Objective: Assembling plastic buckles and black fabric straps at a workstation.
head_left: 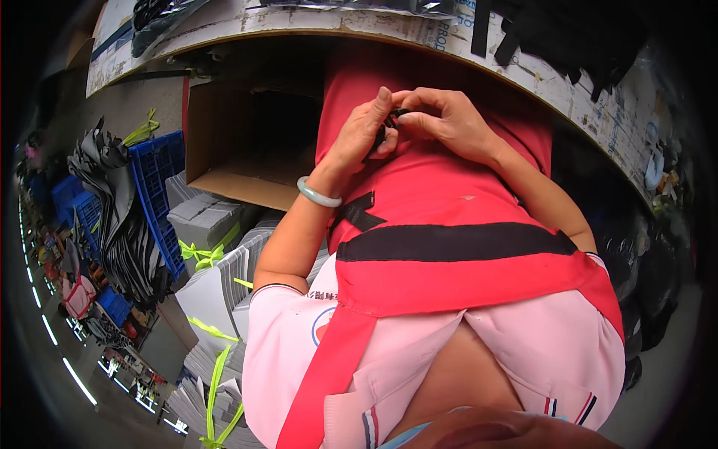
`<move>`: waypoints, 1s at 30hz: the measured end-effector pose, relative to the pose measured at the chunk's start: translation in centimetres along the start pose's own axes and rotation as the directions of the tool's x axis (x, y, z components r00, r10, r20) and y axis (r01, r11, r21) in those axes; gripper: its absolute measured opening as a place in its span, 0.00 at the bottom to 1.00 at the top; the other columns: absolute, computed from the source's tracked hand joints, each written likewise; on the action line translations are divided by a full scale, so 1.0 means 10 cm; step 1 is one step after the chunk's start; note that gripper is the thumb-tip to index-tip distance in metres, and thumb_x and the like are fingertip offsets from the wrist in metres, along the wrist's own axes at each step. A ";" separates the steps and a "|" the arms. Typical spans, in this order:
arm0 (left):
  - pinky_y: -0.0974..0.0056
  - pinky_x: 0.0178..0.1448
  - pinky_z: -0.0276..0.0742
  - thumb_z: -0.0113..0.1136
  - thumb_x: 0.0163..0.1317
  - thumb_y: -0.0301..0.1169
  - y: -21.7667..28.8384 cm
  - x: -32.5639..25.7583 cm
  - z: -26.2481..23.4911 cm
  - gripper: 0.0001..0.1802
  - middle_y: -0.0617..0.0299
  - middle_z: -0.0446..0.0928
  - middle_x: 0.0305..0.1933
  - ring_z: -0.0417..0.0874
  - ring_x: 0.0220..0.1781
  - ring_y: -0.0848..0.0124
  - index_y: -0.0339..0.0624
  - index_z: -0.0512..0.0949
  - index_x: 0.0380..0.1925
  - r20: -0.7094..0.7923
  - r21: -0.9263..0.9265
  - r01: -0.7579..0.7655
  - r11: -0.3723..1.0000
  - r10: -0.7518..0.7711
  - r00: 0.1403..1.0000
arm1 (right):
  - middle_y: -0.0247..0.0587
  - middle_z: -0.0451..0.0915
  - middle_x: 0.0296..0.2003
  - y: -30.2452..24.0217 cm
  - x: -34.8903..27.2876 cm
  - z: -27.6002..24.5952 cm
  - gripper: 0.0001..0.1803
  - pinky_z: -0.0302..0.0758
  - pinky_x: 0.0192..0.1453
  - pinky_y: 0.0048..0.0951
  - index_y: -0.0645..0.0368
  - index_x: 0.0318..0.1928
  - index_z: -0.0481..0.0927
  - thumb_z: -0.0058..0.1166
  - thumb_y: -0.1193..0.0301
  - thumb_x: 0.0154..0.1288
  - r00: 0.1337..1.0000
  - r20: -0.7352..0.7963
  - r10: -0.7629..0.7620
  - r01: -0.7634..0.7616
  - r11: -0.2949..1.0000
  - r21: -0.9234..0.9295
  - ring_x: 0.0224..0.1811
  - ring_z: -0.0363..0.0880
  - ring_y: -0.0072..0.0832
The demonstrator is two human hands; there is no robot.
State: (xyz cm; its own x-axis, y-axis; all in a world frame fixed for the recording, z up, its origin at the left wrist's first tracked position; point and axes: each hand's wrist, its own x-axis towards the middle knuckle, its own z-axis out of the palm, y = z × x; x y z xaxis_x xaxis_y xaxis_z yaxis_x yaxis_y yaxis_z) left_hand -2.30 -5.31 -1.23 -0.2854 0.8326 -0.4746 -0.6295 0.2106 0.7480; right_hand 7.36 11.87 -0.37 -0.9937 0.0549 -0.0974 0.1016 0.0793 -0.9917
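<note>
Left grip (360, 133) and right grip (458, 123) clamp black piece (396, 115); cardboard box (243, 191), blue crate (155, 187) leftward.

The piece (402, 113) at upper centre is black, the apron (449, 200) red with a black band (456, 243), the shirt (292, 367) pale pink with striped trim (369, 428), the left crate (155, 191) blue.

From your head, the wide fisheye camera looks steeply down your front, so near that your red apron (441, 288) fills the middle, with your left hand (363, 129) and right hand (453, 124) farther off, above centre, and the worktable (609, 123) bending across the top.
</note>
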 end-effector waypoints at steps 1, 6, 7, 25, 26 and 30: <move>0.76 0.17 0.52 0.45 0.71 0.57 0.03 -0.02 -0.07 0.34 0.68 0.72 0.21 0.63 0.14 0.83 0.37 0.74 0.58 -0.009 -0.062 0.018 0.998 -0.019 1.000 | 0.36 0.82 0.34 -0.03 0.01 -0.08 0.09 0.78 0.36 0.21 0.66 0.41 0.79 0.55 0.70 0.70 0.976 0.037 0.214 -0.217 0.970 0.112 0.31 0.80 0.19; 0.77 0.17 0.53 0.60 0.69 0.37 -0.01 0.04 0.01 0.19 0.69 0.74 0.20 0.63 0.14 0.84 0.36 0.78 0.53 -0.186 -0.081 -0.117 0.990 0.100 0.977 | 0.34 0.80 0.31 -0.02 0.06 -0.19 0.11 0.77 0.30 0.18 0.64 0.44 0.78 0.53 0.67 0.73 0.916 0.027 0.400 -0.366 0.807 0.463 0.28 0.78 0.16; 0.77 0.17 0.53 0.62 0.66 0.32 -0.04 0.05 0.04 0.17 0.69 0.75 0.22 0.64 0.14 0.85 0.37 0.79 0.52 -0.222 -0.070 -0.144 0.987 0.126 0.967 | 0.35 0.80 0.31 0.02 0.06 -0.16 0.12 0.78 0.31 0.18 0.66 0.44 0.78 0.53 0.67 0.73 0.923 0.007 0.386 -0.343 0.812 0.472 0.28 0.79 0.16; 0.72 0.30 0.73 0.55 0.71 0.35 -0.03 0.32 0.02 0.12 0.61 0.77 0.32 0.77 0.27 0.73 0.37 0.78 0.39 -0.118 -0.357 -0.133 0.925 0.097 0.988 | 0.27 0.78 0.49 0.19 -0.25 -1.03 0.15 0.59 0.63 0.33 0.49 0.47 0.82 0.63 0.72 0.56 0.894 -0.122 -0.431 0.056 0.377 -0.924 0.60 0.69 0.31; 0.72 0.30 0.73 0.55 0.71 0.35 0.02 0.31 0.09 0.12 0.61 0.77 0.32 0.77 0.27 0.73 0.37 0.78 0.39 -0.126 -0.355 -0.131 0.926 0.091 0.988 | 0.29 0.79 0.46 0.11 -0.23 -0.99 0.15 0.63 0.61 0.32 0.50 0.47 0.82 0.62 0.75 0.58 0.857 -0.131 -0.498 0.096 0.405 -0.909 0.56 0.72 0.30; 0.76 0.26 0.65 0.58 0.69 0.31 0.12 0.29 0.23 0.10 0.68 0.75 0.24 0.69 0.21 0.81 0.33 0.81 0.39 -0.175 0.059 -0.222 0.973 0.229 0.958 | 0.35 0.82 0.39 -0.30 -0.25 -0.60 0.12 0.75 0.49 0.26 0.57 0.46 0.81 0.57 0.82 0.63 0.885 -0.292 -0.363 0.262 0.906 -0.332 0.44 0.80 0.27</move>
State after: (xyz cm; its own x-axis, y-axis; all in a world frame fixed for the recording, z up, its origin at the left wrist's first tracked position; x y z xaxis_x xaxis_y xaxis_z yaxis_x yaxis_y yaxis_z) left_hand -2.21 -1.48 -0.67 -0.5439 0.7559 -0.3645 -0.5065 0.0506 0.8607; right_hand 9.84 17.42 3.35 -0.9024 0.3108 0.2985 -0.1528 0.4170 -0.8960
